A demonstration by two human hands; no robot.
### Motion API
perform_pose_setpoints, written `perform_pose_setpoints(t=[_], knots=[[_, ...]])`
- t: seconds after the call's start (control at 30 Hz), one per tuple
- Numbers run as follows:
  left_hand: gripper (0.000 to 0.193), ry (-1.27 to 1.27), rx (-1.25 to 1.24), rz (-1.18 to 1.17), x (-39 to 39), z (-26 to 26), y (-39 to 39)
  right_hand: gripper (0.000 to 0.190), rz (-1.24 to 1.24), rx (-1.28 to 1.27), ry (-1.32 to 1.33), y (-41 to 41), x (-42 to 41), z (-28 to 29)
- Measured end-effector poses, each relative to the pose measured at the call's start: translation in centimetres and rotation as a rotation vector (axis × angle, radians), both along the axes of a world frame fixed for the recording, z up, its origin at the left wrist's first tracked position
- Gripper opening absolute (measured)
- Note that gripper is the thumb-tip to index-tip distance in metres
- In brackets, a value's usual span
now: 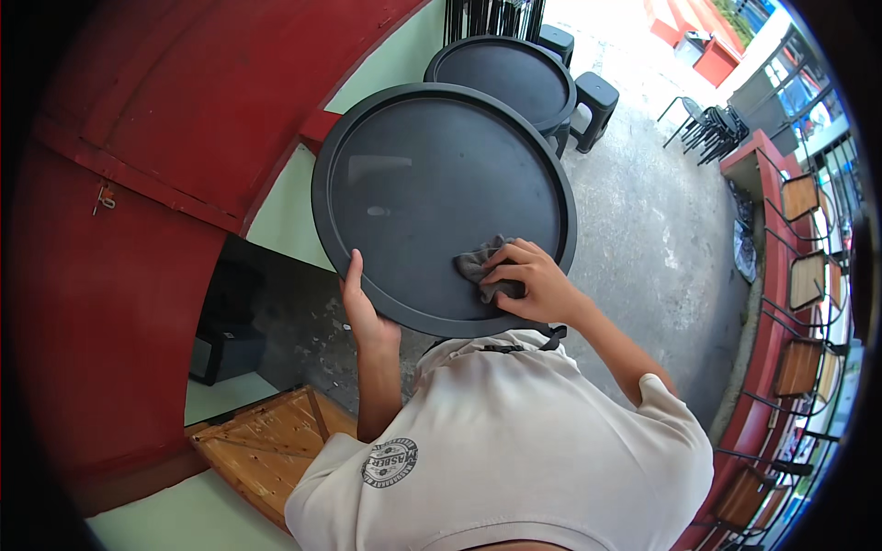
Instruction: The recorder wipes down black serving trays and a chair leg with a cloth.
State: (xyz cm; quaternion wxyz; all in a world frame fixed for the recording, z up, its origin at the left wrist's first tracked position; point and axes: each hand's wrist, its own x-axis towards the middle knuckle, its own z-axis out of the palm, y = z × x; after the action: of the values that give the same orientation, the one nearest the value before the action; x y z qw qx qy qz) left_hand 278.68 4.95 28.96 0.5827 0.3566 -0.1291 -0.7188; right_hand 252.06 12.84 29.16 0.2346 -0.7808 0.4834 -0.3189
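A large round black tray (427, 200) with a raised rim is held in front of my body. My left hand (365, 310) grips its lower left rim, thumb on the upper side and the fingers hidden beneath. On the tray's lower right part, my right hand (530, 282) presses a crumpled dark grey cloth (475, 265) against the surface. Light reflects off the tray's upper left area. Past its far edge lies a second round black tray (503, 76), partly overlapped by the one I hold.
Dark plastic stools (598, 103) stand beyond the trays. Stacked black metal chairs (716, 131) are at the upper right. Wooden-seated chairs (806, 272) line the red ledge at right. A red wall (138, 296) and a wooden panel (275, 434) are at left.
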Motion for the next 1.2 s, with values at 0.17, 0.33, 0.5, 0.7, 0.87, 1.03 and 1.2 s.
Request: perform_pose_setpoints(t=[0.17, 0.33, 0.5, 0.7, 0.87, 1.03, 1.2], knots=[[0.055, 0.008, -0.007, 0.102, 1.2, 1.1, -1.5, 0.021, -0.338, -0.08, 0.234, -3.9, -5.3, -0.7], [0.053, -0.038, 0.022, 0.176, 0.0, 1.4, -3.9, 0.021, -0.161, -0.057, 0.101, -6.3, -0.3, 0.4], [0.052, -0.018, 0.091, 0.201, 0.4, 0.5, -5.8, 0.021, -0.02, -0.062, 0.191, -10.4, -0.6, -1.1], [0.055, -0.003, 0.118, 0.273, -0.5, -1.7, -7.9, 0.022, -0.63, 0.211, -1.201, -19.5, -9.2, -4.1], [0.055, -0.006, 0.128, 0.394, -2.3, -3.7, -9.2, 0.036, -0.426, 0.462, -1.805, -24.9, -15.0, -5.4], [0.055, -0.038, 0.121, 0.496, -4.4, -5.4, -10.4, 0.034, -0.373, 0.673, -1.814, -28.8, -17.1, -8.4], [0.055, -0.017, 0.1, 0.512, -5.4, -7.5, -12.0, 0.035, -0.369, 0.869, -1.762, -30.7, -16.6, -9.2]])
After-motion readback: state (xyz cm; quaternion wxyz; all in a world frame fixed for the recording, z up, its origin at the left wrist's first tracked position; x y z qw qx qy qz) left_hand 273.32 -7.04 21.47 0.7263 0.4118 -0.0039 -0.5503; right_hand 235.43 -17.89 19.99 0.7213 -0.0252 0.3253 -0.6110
